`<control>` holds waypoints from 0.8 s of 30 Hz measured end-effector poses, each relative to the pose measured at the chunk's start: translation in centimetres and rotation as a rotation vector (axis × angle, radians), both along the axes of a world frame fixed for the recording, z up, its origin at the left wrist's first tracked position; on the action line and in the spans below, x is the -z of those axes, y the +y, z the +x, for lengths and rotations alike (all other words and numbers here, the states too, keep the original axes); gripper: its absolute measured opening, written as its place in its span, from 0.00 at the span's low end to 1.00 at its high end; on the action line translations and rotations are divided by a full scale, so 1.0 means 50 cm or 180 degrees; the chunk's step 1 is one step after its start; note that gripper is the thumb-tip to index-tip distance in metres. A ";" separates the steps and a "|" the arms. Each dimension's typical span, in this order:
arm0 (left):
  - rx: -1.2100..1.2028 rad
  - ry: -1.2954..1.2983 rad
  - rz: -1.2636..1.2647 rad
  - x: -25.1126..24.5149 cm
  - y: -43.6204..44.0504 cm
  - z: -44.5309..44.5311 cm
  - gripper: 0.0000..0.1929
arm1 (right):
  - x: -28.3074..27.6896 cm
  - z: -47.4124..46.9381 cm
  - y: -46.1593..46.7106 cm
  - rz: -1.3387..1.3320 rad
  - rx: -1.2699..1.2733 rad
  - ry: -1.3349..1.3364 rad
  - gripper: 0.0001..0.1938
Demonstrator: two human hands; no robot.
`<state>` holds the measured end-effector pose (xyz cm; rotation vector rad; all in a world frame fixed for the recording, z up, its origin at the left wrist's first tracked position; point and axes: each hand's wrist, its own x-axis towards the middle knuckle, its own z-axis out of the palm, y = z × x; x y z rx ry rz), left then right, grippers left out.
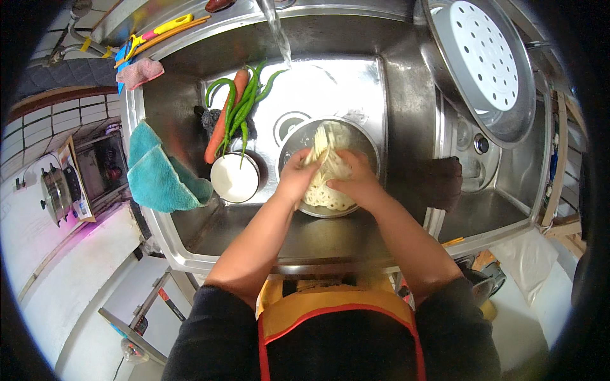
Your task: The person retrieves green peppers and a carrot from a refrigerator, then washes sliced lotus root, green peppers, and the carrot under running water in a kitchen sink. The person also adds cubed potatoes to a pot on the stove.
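A round metal bowl (366,138) stands on the floor of the stainless steel sink, slightly right of its drain. Inside lies pale yellow food (329,197) full of small holes, with limp, folded strips on top; its exact kind is unclear. My left hand (299,176) grips the food from the left, thumb over it. From the right, my right hand (355,178) closes around the same food, partly blurred. Left of the bowl are a white cup-like bowl (235,178), a carrot (217,141) and several long green chili peppers (242,112).
A faucet spout or water stream (277,31) reaches in from above. Teal cloth (164,174) drapes over the left rim, below a pink cloth (139,73) and yellow-handled scissors (167,26). At right, a large steel bowl (517,126) holds a white perforated steamer insert (483,55).
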<state>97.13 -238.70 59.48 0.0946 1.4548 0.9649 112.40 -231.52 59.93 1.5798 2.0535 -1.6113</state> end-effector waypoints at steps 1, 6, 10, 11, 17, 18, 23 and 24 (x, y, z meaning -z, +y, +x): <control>-0.0093 0.0124 -0.0143 -0.011 -0.012 0.007 0.27 | -0.004 0.008 -0.004 0.0194 0.0078 0.0088 0.36; 0.0558 0.1165 -0.0699 0.018 -0.008 0.018 0.39 | 0.072 0.022 0.005 -0.1205 0.1606 0.0300 0.41; 0.0824 0.0791 -0.1139 0.066 0.029 0.015 0.50 | 0.160 0.014 0.015 -0.1829 0.1566 0.0180 0.44; 0.0873 0.0775 -0.1368 0.069 0.035 0.014 0.52 | 0.174 0.011 0.021 -0.2145 0.1437 0.0256 0.47; -0.0024 -0.0443 -0.0493 0.013 0.045 -0.004 0.34 | 0.130 -0.002 0.022 -0.1965 0.1077 0.0473 0.48; -0.0063 -0.0515 -0.0485 -0.005 0.041 -0.007 0.32 | 0.104 0.001 0.018 -0.1753 0.0920 0.0704 0.47; 0.0076 -0.0534 -0.0420 -0.075 0.003 -0.007 0.33 | -0.034 0.010 0.008 -0.0575 -0.0204 0.0133 0.35; 0.0246 -0.0119 -0.0587 -0.076 -0.005 -0.003 0.40 | -0.050 0.004 0.015 -0.0185 -0.0394 -0.0047 0.33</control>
